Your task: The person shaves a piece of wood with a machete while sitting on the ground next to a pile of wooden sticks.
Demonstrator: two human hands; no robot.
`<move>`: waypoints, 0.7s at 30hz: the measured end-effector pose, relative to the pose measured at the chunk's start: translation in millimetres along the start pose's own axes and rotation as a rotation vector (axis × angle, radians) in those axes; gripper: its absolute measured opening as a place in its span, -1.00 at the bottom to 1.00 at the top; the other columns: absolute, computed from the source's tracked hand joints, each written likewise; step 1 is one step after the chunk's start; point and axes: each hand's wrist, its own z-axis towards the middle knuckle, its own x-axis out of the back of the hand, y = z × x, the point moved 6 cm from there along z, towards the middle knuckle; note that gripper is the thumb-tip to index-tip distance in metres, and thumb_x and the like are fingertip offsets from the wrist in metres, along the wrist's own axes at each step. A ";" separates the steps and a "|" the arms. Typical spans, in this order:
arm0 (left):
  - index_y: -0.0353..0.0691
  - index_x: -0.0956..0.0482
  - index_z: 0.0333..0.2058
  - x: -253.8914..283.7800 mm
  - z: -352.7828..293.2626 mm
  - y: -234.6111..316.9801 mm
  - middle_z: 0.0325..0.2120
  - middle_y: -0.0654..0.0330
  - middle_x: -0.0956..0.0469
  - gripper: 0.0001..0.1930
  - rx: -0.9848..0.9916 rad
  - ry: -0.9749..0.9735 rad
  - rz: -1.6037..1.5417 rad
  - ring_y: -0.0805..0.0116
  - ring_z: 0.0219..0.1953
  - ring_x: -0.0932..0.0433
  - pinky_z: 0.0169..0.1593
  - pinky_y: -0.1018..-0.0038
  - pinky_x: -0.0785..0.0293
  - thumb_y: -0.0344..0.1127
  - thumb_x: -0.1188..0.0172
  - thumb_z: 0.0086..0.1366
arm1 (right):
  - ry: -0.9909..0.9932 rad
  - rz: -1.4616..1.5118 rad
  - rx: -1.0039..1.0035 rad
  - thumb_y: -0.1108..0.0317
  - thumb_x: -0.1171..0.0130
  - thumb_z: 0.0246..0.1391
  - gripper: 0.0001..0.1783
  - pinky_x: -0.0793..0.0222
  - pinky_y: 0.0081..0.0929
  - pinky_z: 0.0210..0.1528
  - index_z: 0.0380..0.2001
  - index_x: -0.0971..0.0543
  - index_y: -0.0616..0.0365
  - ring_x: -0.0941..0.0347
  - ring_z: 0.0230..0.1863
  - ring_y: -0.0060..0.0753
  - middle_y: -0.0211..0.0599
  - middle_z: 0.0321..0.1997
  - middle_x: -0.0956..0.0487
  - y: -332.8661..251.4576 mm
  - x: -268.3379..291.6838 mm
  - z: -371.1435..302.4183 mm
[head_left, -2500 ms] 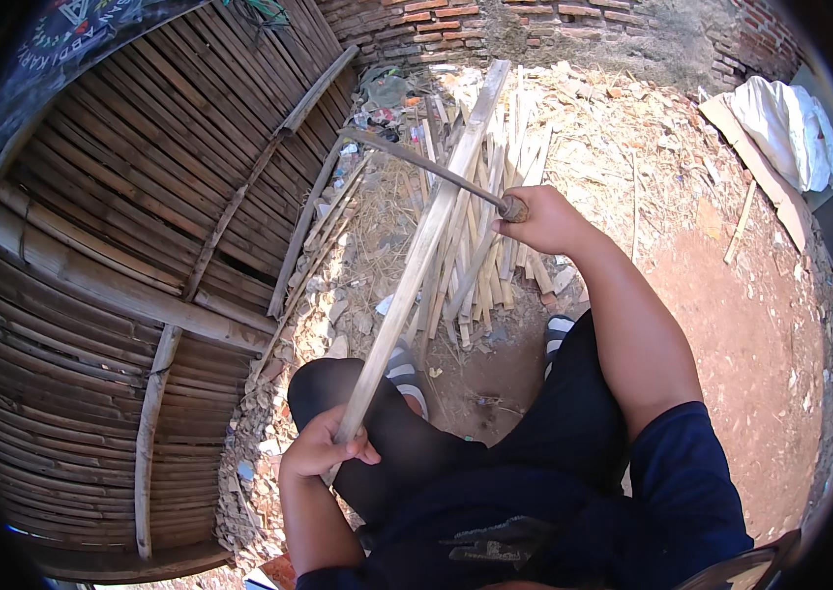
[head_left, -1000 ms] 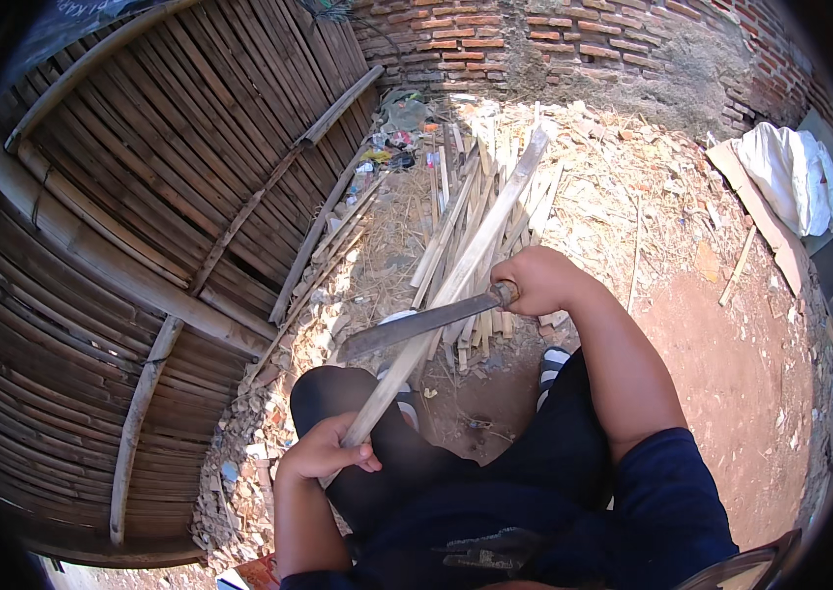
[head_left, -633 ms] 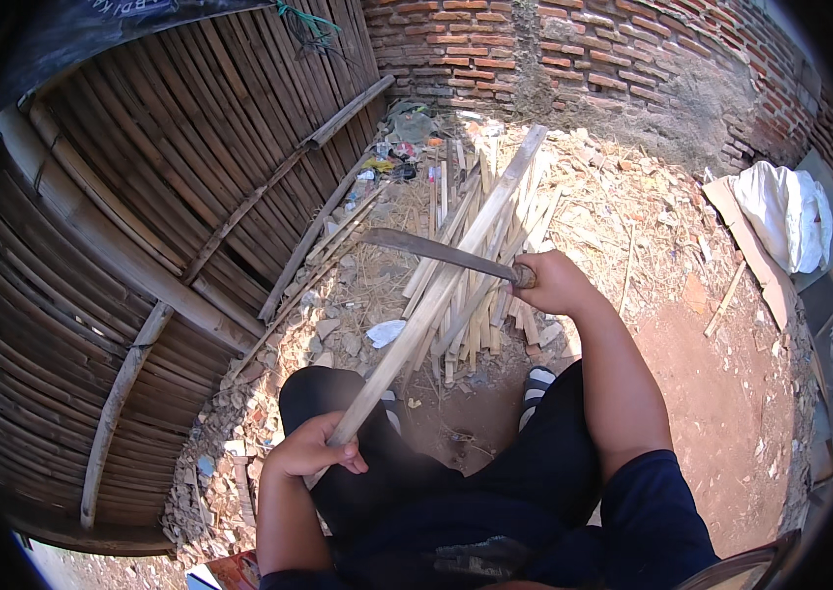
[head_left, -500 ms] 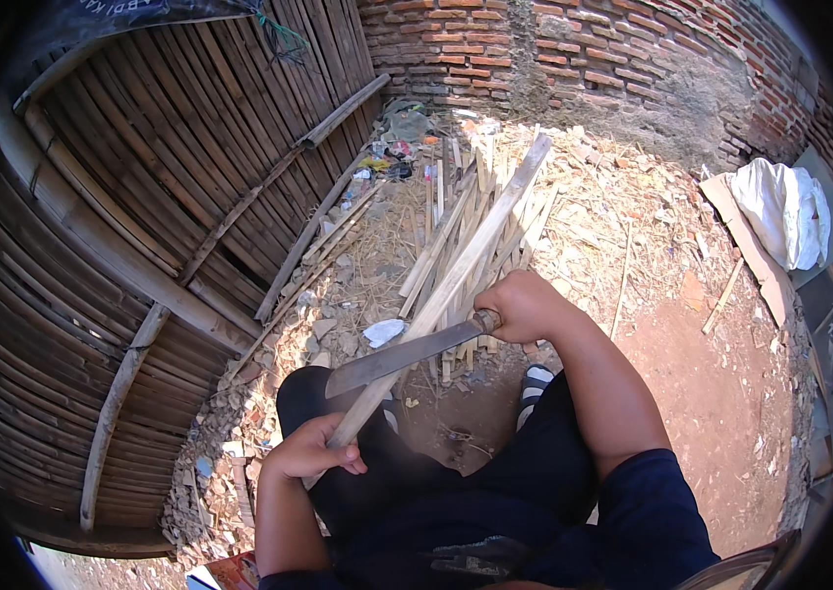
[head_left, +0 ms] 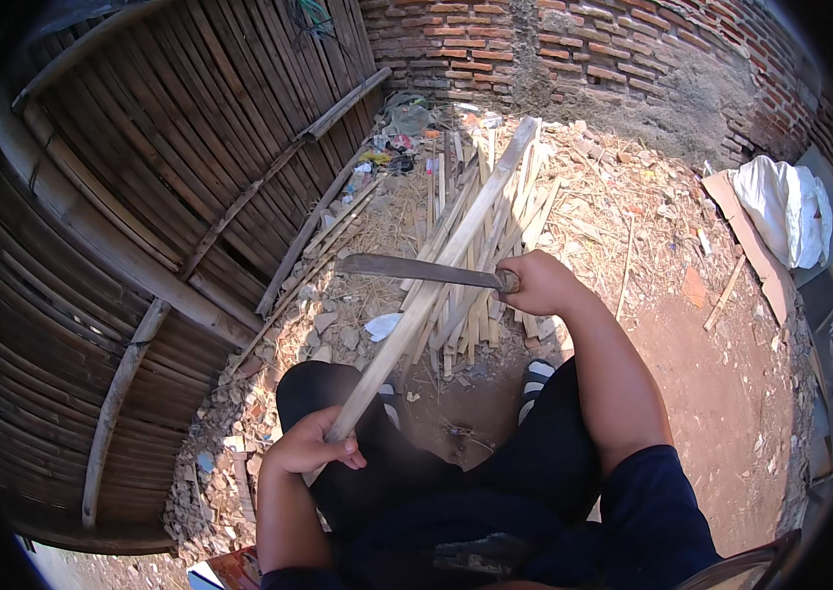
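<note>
While a long bamboo slat (head_left: 436, 275) is held slanting upward from lower left to upper right, its lower end is enclosed by the left hand (head_left: 310, 447), fingers curled tight around it above the left knee. Its upper end is seen reaching over a pile of slats (head_left: 480, 246) lying on the ground ahead. A machete (head_left: 416, 269) is gripped by the right hand (head_left: 539, 283), fingers closed fully around the handle; the blade is pointed to the left and is laid across the slat about midway along it, edge against or just at the wood, though contact cannot be told for certain. The right-hand grip is thus placed just right of the slat, the left-hand grip at its near end.

Catalogued around these:
- a woven bamboo panel (head_left: 141, 197), dark brown, leaned at the left, with cross battens;
- a red brick wall (head_left: 574, 39) across the top;
- a white cloth bundle (head_left: 785, 206) laid on a flat brown board (head_left: 746, 241) at the right;
- a small white scrap (head_left: 382, 324), crumpled, on the rubble left of the slat;
- small coloured litter (head_left: 387, 152), yellow and red, at the foot of the panel near the wall;
- a printed red-and-white package (head_left: 230, 572), partly cut off at the lower edge.
</note>
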 end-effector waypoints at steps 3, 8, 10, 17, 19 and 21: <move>-0.35 -0.42 -0.06 -3.7 1.5 4.2 -0.33 0.12 -0.60 -0.60 0.031 0.006 0.041 0.18 -0.24 -0.73 -0.15 0.34 -0.70 -0.27 -0.40 0.29 | -0.160 -0.222 0.154 0.14 -0.41 -0.13 -0.62 -0.51 -0.03 -0.12 -0.21 -0.68 0.04 -0.61 -0.19 0.13 -0.02 -0.35 -0.66 -34.9 -16.5 -6.4; -0.41 -0.39 0.11 -3.3 4.3 4.4 -0.31 0.13 -0.60 -0.51 0.054 0.049 0.078 0.22 -0.24 -0.73 -0.14 0.36 -0.70 -0.37 -0.38 0.30 | 0.000 0.217 -0.189 0.09 -0.44 -0.05 -0.58 -0.51 -0.20 -0.09 -0.19 -0.69 0.15 -0.63 -0.22 -0.06 -0.05 -0.27 -0.70 68.5 -11.5 16.0; -0.38 -0.38 0.17 -2.7 5.7 -1.5 -0.29 0.13 -0.58 -0.47 0.069 0.052 0.117 0.25 -0.24 -0.71 -0.16 0.38 -0.69 -0.37 -0.37 0.30 | 0.207 0.318 -0.355 0.10 -0.44 -0.04 -0.57 -0.51 -0.21 -0.07 -0.18 -0.68 0.18 -0.63 -0.19 -0.11 -0.06 -0.24 -0.70 111.3 3.8 17.7; -0.39 -0.40 0.06 1.0 0.1 -0.9 -0.31 0.12 -0.60 -0.55 0.062 0.038 0.031 0.19 -0.23 -0.73 -0.16 0.36 -0.70 -0.37 -0.37 0.30 | -0.011 0.103 -0.083 0.07 -0.42 -0.06 -0.58 -0.50 -0.11 -0.07 -0.26 -0.66 0.18 -0.62 -0.16 0.06 0.01 -0.28 -0.67 28.3 0.9 0.2; -0.39 -0.39 0.08 1.7 0.9 -5.1 -0.31 0.12 -0.59 -0.54 0.072 0.032 0.031 0.19 -0.23 -0.73 -0.15 0.35 -0.70 -0.36 -0.37 0.30 | -0.174 -0.046 0.055 0.09 -0.42 -0.09 -0.62 -0.50 -0.08 -0.07 -0.26 -0.67 0.09 -0.60 -0.14 0.11 -0.02 -0.29 -0.67 -9.8 -16.4 -3.7; -0.39 -0.39 0.08 0.6 1.7 -1.9 -0.31 0.13 -0.59 -0.53 0.076 0.021 0.058 0.18 -0.23 -0.73 -0.15 0.35 -0.70 -0.36 -0.37 0.31 | -0.228 -0.116 0.130 0.10 -0.43 -0.11 -0.62 -0.50 -0.11 -0.08 -0.23 -0.69 0.05 -0.60 -0.14 0.09 -0.05 -0.31 -0.67 -32.7 -17.7 -10.8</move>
